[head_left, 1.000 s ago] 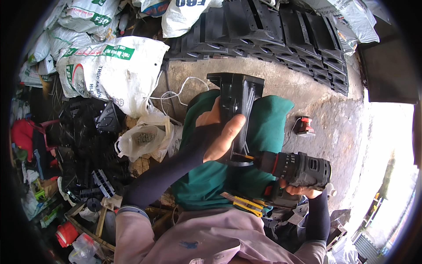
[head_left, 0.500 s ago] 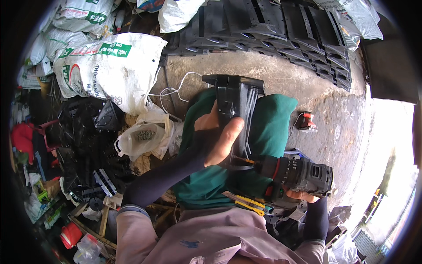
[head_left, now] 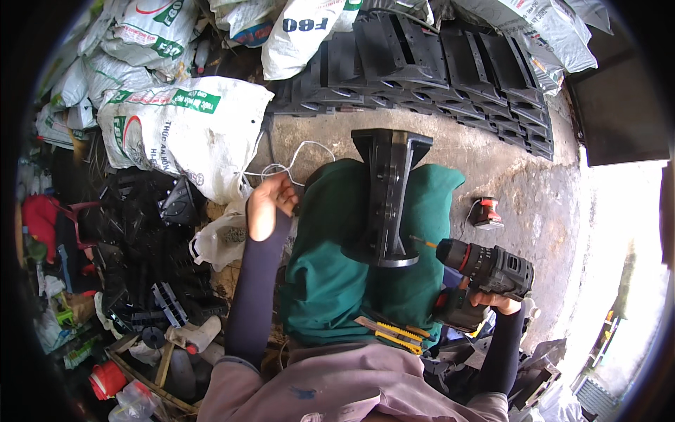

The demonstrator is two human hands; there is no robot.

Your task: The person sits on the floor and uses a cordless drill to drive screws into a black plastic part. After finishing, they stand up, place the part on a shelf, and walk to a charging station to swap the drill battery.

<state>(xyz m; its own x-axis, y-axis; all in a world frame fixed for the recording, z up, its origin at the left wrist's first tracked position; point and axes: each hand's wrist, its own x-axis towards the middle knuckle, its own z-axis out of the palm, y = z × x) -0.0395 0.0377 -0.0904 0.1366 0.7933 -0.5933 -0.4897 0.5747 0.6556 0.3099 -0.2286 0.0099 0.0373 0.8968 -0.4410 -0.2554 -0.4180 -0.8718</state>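
A black plastic bracket-like part (head_left: 387, 193) with flared ends rests on my green-trousered lap (head_left: 320, 260), with no hand on it. My left hand (head_left: 269, 202) is off to its left, beside my knee and near the white bag (head_left: 218, 243). Its fingers are curled in; whatever they hold, if anything, is hidden. At the right, my right hand (head_left: 496, 301) grips the handle of a black cordless drill (head_left: 492, 267). The drill's bit (head_left: 422, 242) points left, apart from the part's lower end. Yellow utility knives (head_left: 397, 336) lie across my lap near my waist.
Stacks of similar black parts (head_left: 415, 63) stand along the far side. White printed sacks (head_left: 179, 130) pile up at the far left. A red-and-black power tool (head_left: 486, 212) sits on the concrete floor at the right. Black pieces (head_left: 140, 232) heap at the left, above a wooden frame (head_left: 165, 362).
My left hand has let go of the black part and moved left. The part has turned and now rests on my lap. The drill has drawn back slightly, its bit away from the part.
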